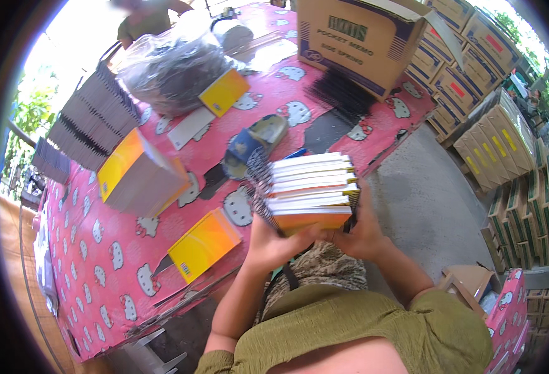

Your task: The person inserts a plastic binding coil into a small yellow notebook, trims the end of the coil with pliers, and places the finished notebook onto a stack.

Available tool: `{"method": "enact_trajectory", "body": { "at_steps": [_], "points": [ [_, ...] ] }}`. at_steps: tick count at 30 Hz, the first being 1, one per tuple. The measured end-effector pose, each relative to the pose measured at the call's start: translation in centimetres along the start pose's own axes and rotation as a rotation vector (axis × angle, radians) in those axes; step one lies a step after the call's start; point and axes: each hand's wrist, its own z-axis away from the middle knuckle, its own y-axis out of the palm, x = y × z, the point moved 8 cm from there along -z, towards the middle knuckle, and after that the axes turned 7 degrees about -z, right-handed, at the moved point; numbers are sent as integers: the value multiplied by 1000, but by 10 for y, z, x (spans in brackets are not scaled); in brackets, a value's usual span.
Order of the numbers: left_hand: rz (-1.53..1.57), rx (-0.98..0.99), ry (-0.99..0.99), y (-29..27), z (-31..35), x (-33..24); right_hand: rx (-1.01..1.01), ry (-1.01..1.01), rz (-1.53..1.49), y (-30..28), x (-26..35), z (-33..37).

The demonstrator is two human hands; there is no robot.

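Beyond the held notebooks (312,193) lies a blue sandal (242,149) — carton (356,45) farther back.

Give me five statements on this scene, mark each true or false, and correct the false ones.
1. The left hand and right hand hold a stack of notebooks. True.
2. The tablecloth is plain green. False: it is pink with printed white cartoon figures.
3. The blue slipper rests on the tablecloth. True.
4. In the picture, the big carton stands left of the plastic bag. False: it stands right of it.
5. The yellow booklet nearest the hands stands on end. False: it lies flat.
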Motion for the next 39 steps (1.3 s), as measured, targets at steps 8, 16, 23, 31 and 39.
{"method": "enact_trajectory", "body": {
  "at_steps": [8, 16, 23, 31, 39],
  "points": [
    [-22, 279, 21, 55, -108, 74, -266, -214, 180, -79, -47, -24],
    [103, 280, -150, 56, -111, 118, -475, -269, 16, -77, -72, -28],
    [116, 267, -306, 58, -107, 121, -390, -10, -331, -73, -115, -16],
    [148, 350, -359, 63, -107, 128, -460, -340, -32, -76, -73, -11],
    [153, 320, -111, 58, -116, 122, -467, -200, -81, -77, -60, -21]
  ]
}}
